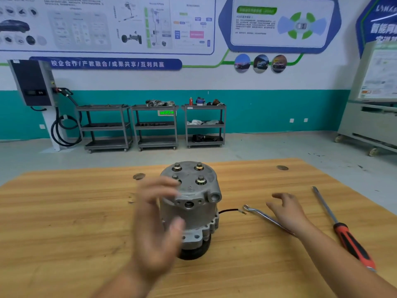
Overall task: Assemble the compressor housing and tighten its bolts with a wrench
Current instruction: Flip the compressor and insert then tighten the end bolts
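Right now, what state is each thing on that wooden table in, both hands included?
compressor housing: upright on its black end, cover on.
bolts: four seated in the cover; tightness cannot be told.
left hand: open, blurred, beside the housing.
right hand: open, fingers spread, holding nothing.
wrench: lying flat, partly under the right hand.
screwdriver: lying flat, untouched.

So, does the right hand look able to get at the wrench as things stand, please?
Probably yes: the right hand is open just above the wrench, nothing lies between them, and the screwdriver lies apart.
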Action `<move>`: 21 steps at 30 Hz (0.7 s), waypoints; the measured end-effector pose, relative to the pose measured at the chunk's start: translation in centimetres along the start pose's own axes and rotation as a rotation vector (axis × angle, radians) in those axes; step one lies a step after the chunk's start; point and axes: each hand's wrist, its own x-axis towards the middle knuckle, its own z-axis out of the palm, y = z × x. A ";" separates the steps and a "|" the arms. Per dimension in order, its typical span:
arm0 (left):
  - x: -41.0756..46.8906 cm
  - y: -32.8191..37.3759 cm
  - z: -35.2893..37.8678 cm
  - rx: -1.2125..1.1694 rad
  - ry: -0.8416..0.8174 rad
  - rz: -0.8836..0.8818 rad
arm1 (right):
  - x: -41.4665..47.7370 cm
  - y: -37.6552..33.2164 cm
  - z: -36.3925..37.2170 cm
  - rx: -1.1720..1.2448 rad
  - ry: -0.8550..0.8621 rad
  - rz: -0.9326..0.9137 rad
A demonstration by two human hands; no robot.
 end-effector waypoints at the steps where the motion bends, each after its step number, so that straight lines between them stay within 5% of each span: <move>1: -0.9 0.7 2.2 -0.044 -0.133 0.039 | 0.5 1.8 0.2 -0.145 -0.032 0.018; 4: -3.8 0.9 10.2 -0.058 -0.581 -0.148 | 0.4 4.5 1.5 -0.427 -0.103 -0.035; 6: -4.7 -0.9 15.3 -0.057 -0.698 -0.599 | 0.1 5.0 2.0 -0.475 -0.145 -0.102; 10: -5.1 -5.4 19.6 -0.278 -0.339 -1.378 | 0.0 4.7 1.9 -0.392 -0.154 -0.099; 12: -4.6 -7.0 20.8 -0.240 -0.194 -1.506 | -0.6 4.4 1.9 -0.363 -0.118 -0.098; 17: -3.9 -6.3 19.6 -0.376 -0.156 -1.446 | -2.4 2.7 0.1 -0.091 -0.095 -0.136; 19: -3.0 -4.0 18.2 -0.392 -0.235 -1.295 | -3.0 0.9 -1.7 0.085 -0.064 -0.175; 21: -1.9 -0.9 15.6 -0.322 -0.341 -0.964 | -3.3 -1.5 -3.6 0.209 -0.070 -0.238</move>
